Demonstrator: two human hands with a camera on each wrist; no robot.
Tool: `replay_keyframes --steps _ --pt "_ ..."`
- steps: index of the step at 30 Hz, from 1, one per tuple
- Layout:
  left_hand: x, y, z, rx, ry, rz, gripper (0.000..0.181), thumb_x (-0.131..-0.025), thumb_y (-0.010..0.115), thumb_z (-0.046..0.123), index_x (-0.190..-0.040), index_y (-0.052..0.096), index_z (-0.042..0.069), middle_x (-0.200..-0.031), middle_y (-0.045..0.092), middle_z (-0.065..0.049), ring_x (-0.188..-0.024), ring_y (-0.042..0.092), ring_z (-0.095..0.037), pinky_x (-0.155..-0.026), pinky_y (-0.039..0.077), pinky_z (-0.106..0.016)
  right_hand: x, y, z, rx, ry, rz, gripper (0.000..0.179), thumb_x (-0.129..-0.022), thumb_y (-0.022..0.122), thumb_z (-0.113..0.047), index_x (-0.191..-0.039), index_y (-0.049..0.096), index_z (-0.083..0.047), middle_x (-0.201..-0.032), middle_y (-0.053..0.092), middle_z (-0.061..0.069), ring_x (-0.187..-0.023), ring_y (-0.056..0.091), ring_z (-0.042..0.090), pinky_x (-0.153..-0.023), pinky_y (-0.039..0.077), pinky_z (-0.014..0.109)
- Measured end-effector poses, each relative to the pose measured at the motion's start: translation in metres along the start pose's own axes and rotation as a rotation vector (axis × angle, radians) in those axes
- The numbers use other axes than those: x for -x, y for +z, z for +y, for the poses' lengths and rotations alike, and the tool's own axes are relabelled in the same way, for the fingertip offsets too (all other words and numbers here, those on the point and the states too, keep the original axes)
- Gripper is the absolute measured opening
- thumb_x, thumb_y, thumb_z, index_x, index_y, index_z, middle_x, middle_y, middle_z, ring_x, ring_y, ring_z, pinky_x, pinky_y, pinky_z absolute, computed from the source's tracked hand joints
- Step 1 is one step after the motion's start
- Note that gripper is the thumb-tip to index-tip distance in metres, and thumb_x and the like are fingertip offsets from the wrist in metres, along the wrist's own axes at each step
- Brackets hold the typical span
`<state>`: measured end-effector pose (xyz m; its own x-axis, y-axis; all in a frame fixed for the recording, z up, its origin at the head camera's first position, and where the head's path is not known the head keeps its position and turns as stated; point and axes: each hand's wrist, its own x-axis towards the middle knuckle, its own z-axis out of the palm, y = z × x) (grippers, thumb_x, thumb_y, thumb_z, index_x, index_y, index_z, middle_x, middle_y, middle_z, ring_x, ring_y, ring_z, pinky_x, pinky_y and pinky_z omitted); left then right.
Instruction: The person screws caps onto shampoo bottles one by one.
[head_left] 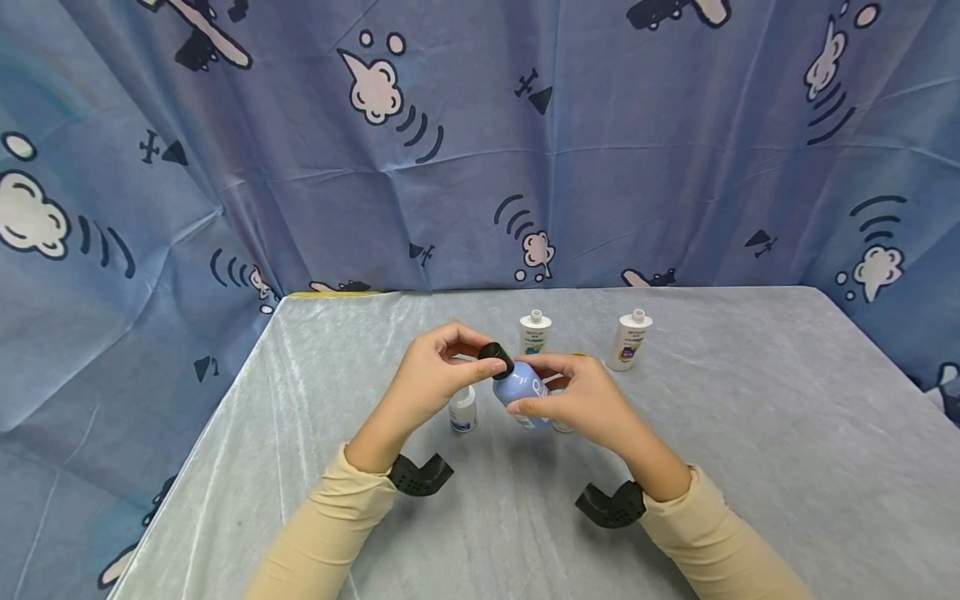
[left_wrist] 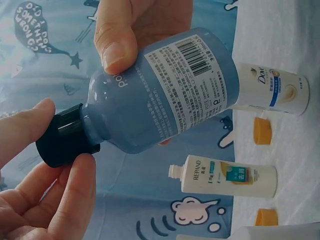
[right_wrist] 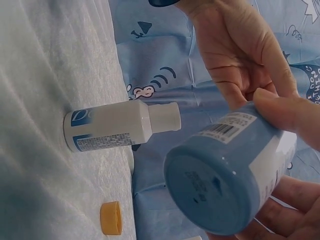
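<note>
A: What's being held?
B: Black cap [left_wrist: 64, 137] is pinched by left fingers [left_wrist: 76, 192], blue bottle [head_left: 517, 385] gripped by right fingers [head_left: 534, 407], tilted above the bench [head_left: 480, 542], midway between its side edges.
A: Risk?
B: Could be dropped if gripped too loosely, tbh.

- The desk [head_left: 750, 450], covered in pale grey, velvety cloth, has straight left and far edges, a rounded far right corner, and a yellow strip [head_left: 330, 294] showing at the far left corner.
- A white REPAND bottle [left_wrist: 227, 177] with teal on its label stands upright and uncapped, near the far edge, about midway along.
- Another white bottle [head_left: 630, 340], purple on its label, stands uncapped to its right, well apart from the right edge.
- Farther from that edge stands a small capped white bottle [head_left: 462, 410], left of the middle.
- A Dove bottle [left_wrist: 272, 90] stands nearer the middle, upright.
- Two orange caps [left_wrist: 262, 131] rest on the cloth, one on each side of the REPAND bottle in the left wrist view.
</note>
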<state>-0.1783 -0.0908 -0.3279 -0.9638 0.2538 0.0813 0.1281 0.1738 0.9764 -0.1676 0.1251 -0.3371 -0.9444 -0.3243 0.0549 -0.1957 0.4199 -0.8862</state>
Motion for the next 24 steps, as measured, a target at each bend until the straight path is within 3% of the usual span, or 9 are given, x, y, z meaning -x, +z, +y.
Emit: replay_keyframes --steps 8,24 --pt "0.001 -0.002 -0.001 0.036 0.015 -0.046 0.026 -0.086 0.079 0.013 -0.109 0.071 0.006 -0.109 0.071 -0.011 -0.085 0.074 -0.012 -0.083 0.059 -0.030 0.000 -0.003 0.001 -0.020 0.008 -0.029 0.053 -0.074 0.087 -0.023 -0.122 0.071 -0.006 -0.106 0.073 0.014 -0.086 0.070 0.019 -0.068 0.059 0.031" --pt "0.003 -0.007 -0.003 0.084 0.199 -0.168 0.031 -0.084 0.075 -0.003 -0.114 0.068 -0.008 -0.114 0.068 -0.024 -0.090 0.073 -0.010 -0.079 0.060 -0.027 -0.001 -0.011 0.004 -0.104 -0.003 -0.152 0.052 -0.073 0.087 -0.016 -0.120 0.071 -0.003 -0.101 0.074 0.014 -0.077 0.072 0.016 -0.066 0.059 0.030"
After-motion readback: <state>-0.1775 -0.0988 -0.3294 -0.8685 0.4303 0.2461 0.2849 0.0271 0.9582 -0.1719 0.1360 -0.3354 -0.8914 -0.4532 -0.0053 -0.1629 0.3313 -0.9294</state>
